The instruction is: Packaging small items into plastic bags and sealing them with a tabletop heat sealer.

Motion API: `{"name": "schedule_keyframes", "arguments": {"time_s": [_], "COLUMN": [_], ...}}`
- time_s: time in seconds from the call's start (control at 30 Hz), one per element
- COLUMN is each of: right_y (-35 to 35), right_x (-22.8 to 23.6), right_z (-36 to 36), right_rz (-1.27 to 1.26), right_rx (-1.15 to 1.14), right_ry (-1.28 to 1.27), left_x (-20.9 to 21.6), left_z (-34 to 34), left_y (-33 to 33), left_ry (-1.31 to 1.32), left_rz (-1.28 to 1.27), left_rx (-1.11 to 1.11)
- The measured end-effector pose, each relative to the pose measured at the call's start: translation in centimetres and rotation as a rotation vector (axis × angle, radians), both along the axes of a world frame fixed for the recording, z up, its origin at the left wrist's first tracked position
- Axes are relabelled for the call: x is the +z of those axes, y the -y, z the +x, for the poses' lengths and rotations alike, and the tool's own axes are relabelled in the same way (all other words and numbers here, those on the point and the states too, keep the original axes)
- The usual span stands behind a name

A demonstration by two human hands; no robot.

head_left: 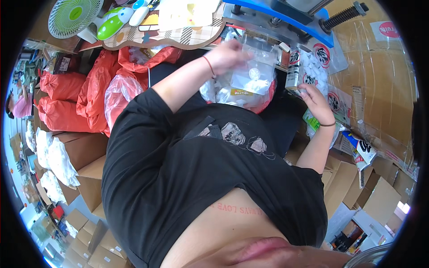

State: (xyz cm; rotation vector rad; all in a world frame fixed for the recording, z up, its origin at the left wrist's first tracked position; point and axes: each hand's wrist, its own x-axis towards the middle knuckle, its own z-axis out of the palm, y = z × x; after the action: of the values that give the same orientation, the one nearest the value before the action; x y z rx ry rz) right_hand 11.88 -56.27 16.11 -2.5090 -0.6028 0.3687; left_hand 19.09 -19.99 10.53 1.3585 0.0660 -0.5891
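My left hand, a red cord at its wrist, is at the upper middle beside a clear plastic package with a round white mark. Its fingers are smeared by motion, so whether they grip the plastic cannot be told. Under the package is a red-rimmed bag filled with clear plastic pieces. My right hand, with a dark band at the wrist, has its curled fingers on the lower end of a narrow black-and-white box. Beside that box lies a heap of small white pieces.
A press with a blue frame and a spring-wrapped bolt stands ahead. Brown cardboard walls the right side. Red plastic bags are piled at left. A green fan stands on a patterned mat. Open cartons lie behind.
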Motion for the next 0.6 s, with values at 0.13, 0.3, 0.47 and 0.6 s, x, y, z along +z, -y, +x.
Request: {"name": "schedule_keyframes", "arguments": {"time_s": [0.13,0.3,0.47,0.6], "right_y": [0.6,-0.3,-2.7,-8.9], "right_x": [-1.0,-1.0,0.7,1.0], "right_z": [-0.6,0.2,1.0,0.9], "right_rz": [0.199,0.038,0.088,0.328], "right_rx": [-0.162,-0.416,-0.341,-0.192], "right_ry": [-0.029,0.316,0.541,0.365], "left_x": [-2.1,-1.5,-2.3,0.5], "left_z": [4.2,0.7,-1.8,-4.0], "left_y": [-7.4,-11.6,-10.9,-7.3], "left_ry": [0.683,1.617,1.008,0.585], "left_rz": [0.673,1.400,0.915,0.354], "left_rx": [0.540,0.091,0.146,0.055]}}
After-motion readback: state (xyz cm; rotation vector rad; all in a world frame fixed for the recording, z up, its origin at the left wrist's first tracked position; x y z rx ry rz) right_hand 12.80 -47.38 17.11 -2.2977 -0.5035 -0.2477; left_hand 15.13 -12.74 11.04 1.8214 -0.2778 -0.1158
